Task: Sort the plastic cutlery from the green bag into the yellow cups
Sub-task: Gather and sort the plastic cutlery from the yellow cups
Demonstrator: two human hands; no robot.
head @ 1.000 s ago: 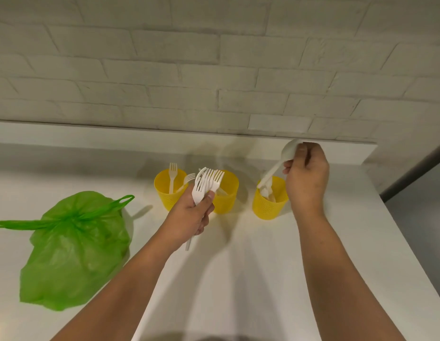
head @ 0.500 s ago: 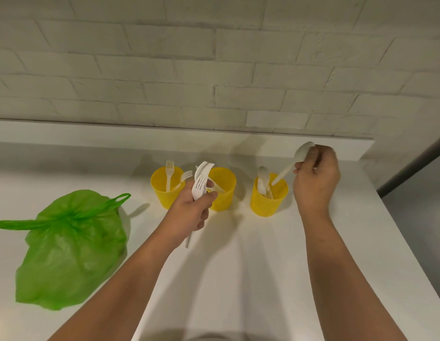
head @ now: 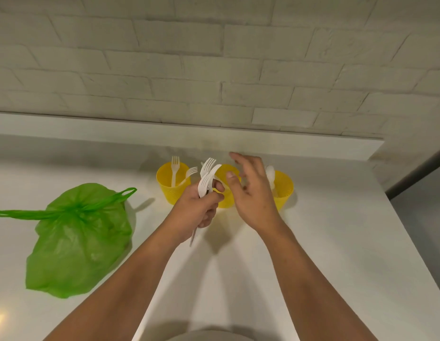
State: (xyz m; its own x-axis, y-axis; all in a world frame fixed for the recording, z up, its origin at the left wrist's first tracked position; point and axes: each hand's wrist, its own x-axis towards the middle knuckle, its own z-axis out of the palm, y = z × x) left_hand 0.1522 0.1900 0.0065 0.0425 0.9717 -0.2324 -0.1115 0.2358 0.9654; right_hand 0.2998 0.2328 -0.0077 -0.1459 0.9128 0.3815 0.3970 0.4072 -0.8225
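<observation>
Glossy green plastic bag (head: 76,239), crinkled

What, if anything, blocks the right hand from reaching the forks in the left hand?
Likely nothing, so yes: the right hand hovers open right beside the forks, whose tines stick up free above the grip of the left hand.

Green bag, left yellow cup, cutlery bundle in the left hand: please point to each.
Green bag (head: 76,242): head view, crumpled body.
Left yellow cup (head: 168,193): head view, front wall.
Cutlery bundle (head: 206,182): head view, fork heads.
</observation>
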